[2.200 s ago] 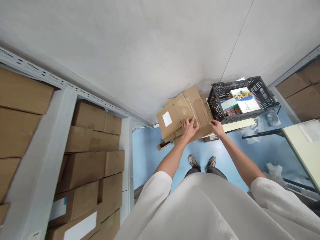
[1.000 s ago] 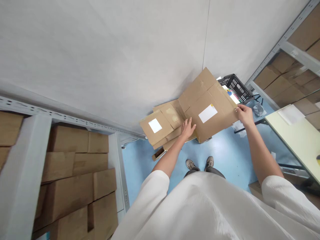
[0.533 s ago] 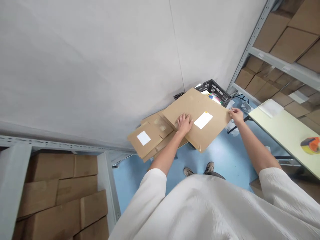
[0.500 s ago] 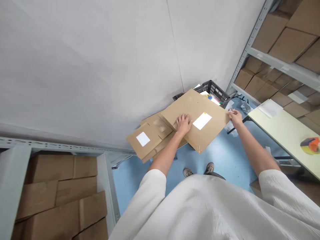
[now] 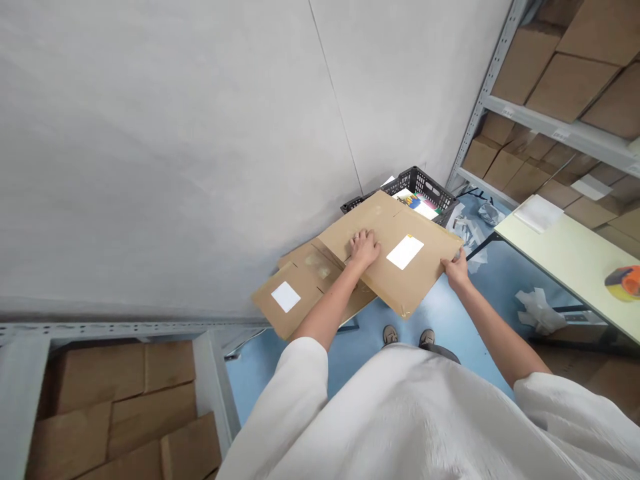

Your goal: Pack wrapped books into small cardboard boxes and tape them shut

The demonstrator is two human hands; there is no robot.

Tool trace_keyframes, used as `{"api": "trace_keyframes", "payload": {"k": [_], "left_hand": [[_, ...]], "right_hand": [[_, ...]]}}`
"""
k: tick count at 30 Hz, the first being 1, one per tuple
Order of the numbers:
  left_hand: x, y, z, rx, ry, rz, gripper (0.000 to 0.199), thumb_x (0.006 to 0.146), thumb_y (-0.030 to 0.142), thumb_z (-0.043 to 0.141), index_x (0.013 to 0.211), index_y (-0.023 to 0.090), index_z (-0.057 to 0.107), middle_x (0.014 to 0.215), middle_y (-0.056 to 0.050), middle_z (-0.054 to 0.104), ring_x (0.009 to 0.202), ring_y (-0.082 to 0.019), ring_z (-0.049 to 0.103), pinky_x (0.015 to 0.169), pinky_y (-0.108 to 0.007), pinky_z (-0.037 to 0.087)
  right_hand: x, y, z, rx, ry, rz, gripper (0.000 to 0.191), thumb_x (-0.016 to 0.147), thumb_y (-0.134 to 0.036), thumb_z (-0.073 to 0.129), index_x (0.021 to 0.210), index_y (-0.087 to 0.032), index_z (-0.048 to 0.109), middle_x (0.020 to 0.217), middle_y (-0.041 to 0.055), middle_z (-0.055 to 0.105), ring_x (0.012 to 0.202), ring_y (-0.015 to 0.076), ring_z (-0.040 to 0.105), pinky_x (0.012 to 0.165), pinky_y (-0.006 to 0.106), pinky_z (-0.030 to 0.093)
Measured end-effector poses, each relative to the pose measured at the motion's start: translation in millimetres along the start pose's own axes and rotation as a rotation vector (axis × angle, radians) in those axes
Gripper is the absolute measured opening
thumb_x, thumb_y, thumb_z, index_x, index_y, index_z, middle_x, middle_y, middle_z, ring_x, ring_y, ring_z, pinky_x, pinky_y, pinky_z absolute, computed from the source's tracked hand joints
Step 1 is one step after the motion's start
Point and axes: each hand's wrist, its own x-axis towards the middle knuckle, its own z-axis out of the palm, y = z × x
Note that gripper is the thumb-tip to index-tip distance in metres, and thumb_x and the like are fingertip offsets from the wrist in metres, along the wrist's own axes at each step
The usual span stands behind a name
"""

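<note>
A flattened cardboard box (image 5: 370,213) with a white label (image 5: 405,252) lies over other flattened cardboard (image 5: 260,298), which carries a white label of its own. My left hand (image 5: 365,250) rests on top of the upper piece, fingers spread and bent a little. At that piece's right edge, my right hand (image 5: 456,270) is closed on the cardboard, thumb on top and fingers partly hidden at the rim. Behind it a black plastic crate (image 5: 434,189) holds papers and small coloured items, partly covered by the cardboard.
Shelves with brown cartons stand at the lower left (image 5: 125,373) and upper right (image 5: 545,73). On the right is a pale table (image 5: 565,247) with a tape dispenser (image 5: 623,283) and a white sheet. Crumpled plastic (image 5: 543,312) lies below it. A grey wall (image 5: 175,133) rises ahead.
My right hand has moved down and left along the cardboard edge and now grips it. The upper cardboard lies flatter over the lower pieces. My left hand stays on top.
</note>
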Motion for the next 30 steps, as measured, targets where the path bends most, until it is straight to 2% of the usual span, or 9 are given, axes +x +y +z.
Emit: {"api": "trace_keyframes", "payload": {"k": [2, 5, 10, 13, 17, 21, 24, 27, 30], "left_hand": [[13.4, -2.6, -0.1, -0.014, -0.001, 0.024, 0.051, 0.107, 0.039, 0.050, 0.155, 0.023, 0.058, 0.166, -0.019, 0.053, 0.152, -0.040, 0.047, 0.126, -0.057, 0.039], [34.0, 3.4, 1.9, -0.044, 0.013, 0.050, 0.054, 0.108, 0.041, 0.049, 0.157, 0.020, 0.055, 0.169, -0.021, 0.049, 0.156, -0.039, 0.044, 0.129, -0.056, 0.036], [67.7, 49.5, 7.1, -0.075, 0.013, 0.113, 0.063, 0.109, 0.042, 0.046, 0.165, 0.014, 0.046, 0.179, -0.024, 0.035, 0.164, -0.040, 0.036, 0.133, -0.057, 0.032], [87.7, 99.3, 10.1, -0.086, -0.004, 0.186, 0.068, 0.109, 0.045, 0.045, 0.169, 0.012, 0.041, 0.182, -0.024, 0.031, 0.165, -0.041, 0.036, 0.133, -0.057, 0.032], [106.6, 186.1, 20.4, -0.102, -0.023, 0.294, 0.072, 0.107, 0.048, 0.050, 0.170, 0.016, 0.041, 0.180, -0.022, 0.035, 0.159, -0.043, 0.041, 0.129, -0.057, 0.037], [113.4, 279.4, 43.1, -0.127, -0.040, 0.355, 0.071, 0.104, 0.052, 0.056, 0.167, 0.022, 0.047, 0.173, -0.019, 0.044, 0.155, -0.043, 0.044, 0.127, -0.057, 0.039], [115.8, 342.4, 64.3, -0.123, -0.105, 0.360, 0.071, 0.102, 0.053, 0.059, 0.165, 0.024, 0.049, 0.166, -0.019, 0.052, 0.152, -0.042, 0.046, 0.126, -0.056, 0.039], [120.3, 394.9, 84.9, -0.110, -0.146, 0.369, 0.071, 0.101, 0.053, 0.060, 0.165, 0.025, 0.049, 0.163, -0.019, 0.054, 0.151, -0.042, 0.047, 0.125, -0.055, 0.039], [129.3, 436.2, 103.5, -0.086, -0.177, 0.362, 0.071, 0.100, 0.052, 0.060, 0.165, 0.025, 0.048, 0.163, -0.019, 0.054, 0.151, -0.042, 0.047, 0.124, -0.055, 0.039]], "right_hand": [[14.7, -6.8, -11.8, 0.079, 0.080, 0.045, 0.089, 0.063, -0.031, 0.074, 0.148, -0.028, 0.050, 0.109, 0.0047, 0.078, 0.095, 0.0258, 0.075, 0.076, 0.036, 0.064], [37.3, -18.5, -48.4, 0.110, 0.167, 0.066, 0.087, 0.060, -0.029, 0.073, 0.145, -0.025, 0.056, 0.102, 0.0046, 0.079, 0.089, 0.0257, 0.074, 0.074, 0.035, 0.062], [60.8, -37.1, -135.0, 0.127, 0.338, 0.042, 0.087, 0.057, -0.026, 0.071, 0.143, -0.025, 0.063, 0.097, 0.0015, 0.078, 0.084, 0.0224, 0.072, 0.073, 0.033, 0.060], [66.6, -43.6, -193.4, 0.119, 0.387, 0.014, 0.082, 0.058, -0.026, 0.072, 0.140, -0.025, 0.067, 0.096, 0.0013, 0.078, 0.085, 0.0226, 0.074, 0.076, 0.035, 0.062], [73.2, -43.4, -275.8, 0.093, 0.506, -0.004, 0.075, 0.063, -0.026, 0.073, 0.138, -0.024, 0.071, 0.097, 0.0015, 0.079, 0.085, 0.0209, 0.074, 0.078, 0.034, 0.063], [86.5, -36.4, -356.7, -0.012, 0.737, 0.034, 0.064, 0.066, -0.027, 0.076, 0.130, -0.018, 0.075, 0.092, 0.0024, 0.076, 0.081, 0.0203, 0.072, 0.077, 0.034, 0.063], [99.5, -29.6, -410.0, -0.161, 0.857, 0.078, 0.060, 0.071, -0.030, 0.074, 0.129, -0.015, 0.075, 0.092, 0.0038, 0.075, 0.083, 0.0219, 0.072, 0.083, 0.037, 0.063], [111.7, -22.6, -453.1, -0.348, 0.861, 0.124, 0.055, 0.077, -0.032, 0.070, 0.129, -0.017, 0.075, 0.100, 0.0074, 0.078, 0.093, 0.0256, 0.074, 0.093, 0.041, 0.061], [122.7, -15.2, -485.1, -0.506, 0.738, 0.181, 0.049, 0.078, -0.030, 0.066, 0.125, -0.020, 0.074, 0.105, 0.0090, 0.080, 0.097, 0.0273, 0.074, 0.096, 0.041, 0.060]]}}
